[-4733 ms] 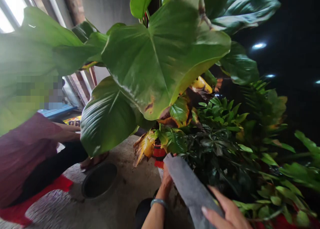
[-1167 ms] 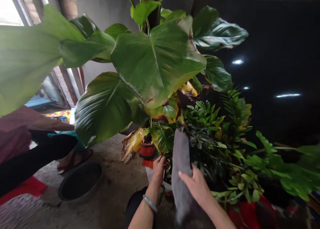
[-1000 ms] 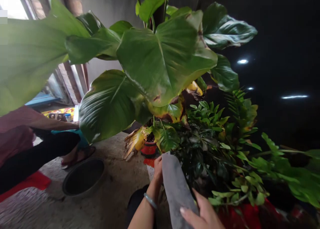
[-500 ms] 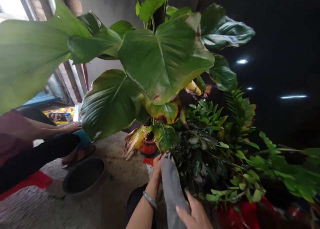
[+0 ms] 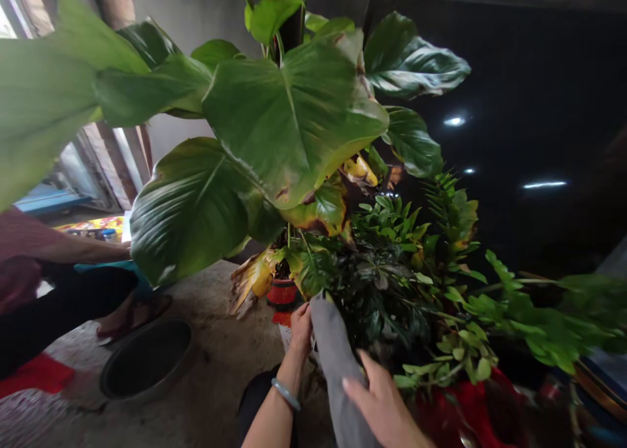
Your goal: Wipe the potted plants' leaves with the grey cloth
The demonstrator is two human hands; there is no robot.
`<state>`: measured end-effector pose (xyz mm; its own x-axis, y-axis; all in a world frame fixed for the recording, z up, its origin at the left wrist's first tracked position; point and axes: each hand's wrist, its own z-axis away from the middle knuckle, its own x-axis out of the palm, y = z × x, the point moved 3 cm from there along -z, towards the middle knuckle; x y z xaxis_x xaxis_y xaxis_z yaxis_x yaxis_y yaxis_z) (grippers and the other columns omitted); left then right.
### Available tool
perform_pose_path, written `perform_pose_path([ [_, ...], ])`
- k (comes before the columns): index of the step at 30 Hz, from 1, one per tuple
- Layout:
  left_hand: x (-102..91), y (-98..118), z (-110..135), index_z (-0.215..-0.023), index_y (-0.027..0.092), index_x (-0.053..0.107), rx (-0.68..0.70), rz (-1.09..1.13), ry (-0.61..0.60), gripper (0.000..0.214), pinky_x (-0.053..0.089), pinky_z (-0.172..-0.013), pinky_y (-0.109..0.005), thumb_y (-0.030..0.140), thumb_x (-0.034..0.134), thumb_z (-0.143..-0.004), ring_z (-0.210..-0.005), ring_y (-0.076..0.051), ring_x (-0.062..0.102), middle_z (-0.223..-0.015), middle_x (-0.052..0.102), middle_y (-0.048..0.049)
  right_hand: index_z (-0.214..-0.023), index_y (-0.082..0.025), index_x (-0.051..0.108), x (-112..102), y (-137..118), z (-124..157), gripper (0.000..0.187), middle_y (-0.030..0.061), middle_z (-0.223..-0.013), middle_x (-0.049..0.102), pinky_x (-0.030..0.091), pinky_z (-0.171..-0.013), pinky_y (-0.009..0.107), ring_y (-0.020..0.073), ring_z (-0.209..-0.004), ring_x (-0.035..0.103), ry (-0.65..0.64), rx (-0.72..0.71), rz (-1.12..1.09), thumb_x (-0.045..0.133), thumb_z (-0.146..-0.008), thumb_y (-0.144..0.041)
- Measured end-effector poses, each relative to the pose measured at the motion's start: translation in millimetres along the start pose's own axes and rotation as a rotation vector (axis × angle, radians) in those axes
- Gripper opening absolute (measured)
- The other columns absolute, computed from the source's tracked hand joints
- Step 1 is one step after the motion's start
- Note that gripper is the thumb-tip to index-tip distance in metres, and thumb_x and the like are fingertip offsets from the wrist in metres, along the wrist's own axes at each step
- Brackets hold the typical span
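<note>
A long, flat grey piece (image 5: 337,363) that looks like cloth, with a yellow-green edge on its right side, slants up in front of me. My left hand (image 5: 301,325) is closed at its upper end, with a pale bangle on the wrist. Lower down, my right hand (image 5: 379,396) grips the right side, thumb lying across the grey face and fingers along the edge. The lower end runs out of view. Just beyond my left hand stands a red plant pot (image 5: 283,293). Dark green foliage (image 5: 386,291) lies close behind the grey piece.
Big green leaves (image 5: 294,115) hang across the upper middle, some browned. At left a seated person (image 5: 29,258) is near a dark basin (image 5: 147,360) on the floor. A red stool (image 5: 36,376) is at lower left. Red pots (image 5: 455,412) and trailing plants fill the right.
The view has turned slightly right, so the plants and basin sit further left. My right hand is a little lower in the picture; both hands stay on the grey piece.
</note>
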<state>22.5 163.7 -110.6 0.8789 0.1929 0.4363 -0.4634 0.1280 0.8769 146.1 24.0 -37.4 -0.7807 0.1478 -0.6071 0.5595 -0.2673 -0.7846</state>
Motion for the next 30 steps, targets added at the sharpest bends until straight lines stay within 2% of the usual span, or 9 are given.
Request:
perform_pose_path([
  [3, -3.3, -7, -6, -0.048, 0.017, 0.058, 0.013, -0.006, -0.029, 0.033, 0.034, -0.046, -0.024, 0.046, 0.074, -0.046, -0.048, -0.012, 0.045, -0.045, 0.050, 0.0023, -0.112, -0.018, 0.067, -12, 15, 26, 0.051, 0.0121, -0.112, 0.070, 0.046, -0.093, 0.037, 0.0322, -0.110, 0.060, 0.028, -0.064, -0.078, 0.064, -0.064, -0.032],
  [7, -3.5, -14, -7, -0.060, 0.015, 0.065, -0.046, 0.007, -0.021, 0.036, 0.038, -0.046, -0.024, 0.049, 0.073, -0.049, -0.049, -0.013, 0.051, -0.050, 0.055, 0.0010, -0.120, -0.016, 0.062, -55, -29, 7, 0.056, 0.0115, -0.115, 0.069, 0.046, -0.093, 0.039, 0.0304, -0.109, 0.061, 0.197, -0.193, -0.179, 0.061, -0.069, -0.040],
  [9, -2.7, -14, -5, -0.064, 0.014, 0.067, -0.066, 0.020, -0.007, 0.041, 0.039, -0.045, -0.023, 0.050, 0.076, -0.045, -0.049, -0.013, 0.053, -0.053, 0.057, 0.0013, -0.118, -0.014, 0.062, -60, -50, -15, 0.056, 0.0133, -0.110, 0.070, 0.047, -0.091, 0.041, 0.0310, -0.104, 0.063, 0.297, -0.188, -0.195, 0.061, -0.069, -0.041],
  [13, -3.3, -10, -2, -0.061, 0.014, 0.066, -0.087, 0.056, 0.003, 0.042, 0.038, -0.044, -0.022, 0.049, 0.079, -0.042, -0.046, -0.011, 0.052, -0.051, 0.055, 0.0028, -0.106, -0.013, 0.068, -18, -34, -27, 0.051, 0.0159, -0.098, 0.073, 0.048, -0.089, 0.043, 0.0340, -0.099, 0.065, 0.181, -0.039, -0.080, 0.065, -0.059, -0.031],
  [17, -5.2, -6, -2, -0.056, 0.014, 0.066, -0.047, 0.066, -0.007, 0.040, 0.039, -0.049, -0.023, 0.048, 0.079, -0.040, -0.049, -0.011, 0.052, -0.049, 0.058, 0.0013, -0.101, -0.016, 0.071, 2, 7, 17, 0.048, 0.0151, -0.102, 0.073, 0.048, -0.089, 0.043, 0.0352, -0.102, 0.064, -0.077, 0.028, -0.010, 0.063, -0.054, -0.025],
  [21, -1.5, -7, -1, -0.060, 0.014, 0.067, -0.084, 0.059, -0.035, 0.041, 0.038, -0.045, -0.022, 0.048, 0.079, -0.041, -0.045, -0.011, 0.050, -0.044, 0.055, 0.0032, -0.097, -0.017, 0.071, -49, -14, 34, 0.044, 0.0126, -0.099, 0.074, 0.052, -0.081, 0.040, 0.0333, -0.093, 0.067, 0.020, -0.095, -0.118, 0.064, -0.060, -0.038],
  [25, 2.4, -10, 0, -0.066, 0.013, 0.068, -0.102, 0.079, 0.016, 0.044, 0.040, -0.044, -0.023, 0.046, 0.081, -0.040, -0.043, -0.011, 0.053, -0.048, 0.058, 0.0029, -0.094, -0.018, 0.069, -86, -49, -4, 0.041, 0.0093, -0.085, 0.075, 0.053, -0.073, 0.037, 0.0289, -0.079, 0.068, 0.307, -0.182, -0.170, 0.063, -0.063, -0.046],
  [27, 3.6, -11, 0, -0.066, 0.013, 0.068, -0.101, 0.083, 0.017, 0.044, 0.041, -0.044, -0.023, 0.045, 0.082, -0.039, -0.043, -0.011, 0.053, -0.050, 0.060, 0.0023, -0.096, -0.017, 0.068, -76, -47, -24, 0.044, 0.0114, -0.088, 0.075, 0.052, -0.078, 0.039, 0.0305, -0.084, 0.068, 0.350, -0.170, -0.135, 0.063, -0.061, -0.044],
  [30, 3.3, -10, 0, -0.064, 0.013, 0.068, -0.100, 0.076, 0.031, 0.042, 0.040, -0.043, -0.022, 0.045, 0.082, -0.040, -0.043, -0.011, 0.053, -0.049, 0.059, 0.0024, -0.099, -0.013, 0.069, -40, -18, -27, 0.048, 0.0163, -0.098, 0.073, 0.048, -0.088, 0.043, 0.0344, -0.097, 0.066, 0.258, -0.085, -0.017, 0.062, -0.057, -0.036],
])
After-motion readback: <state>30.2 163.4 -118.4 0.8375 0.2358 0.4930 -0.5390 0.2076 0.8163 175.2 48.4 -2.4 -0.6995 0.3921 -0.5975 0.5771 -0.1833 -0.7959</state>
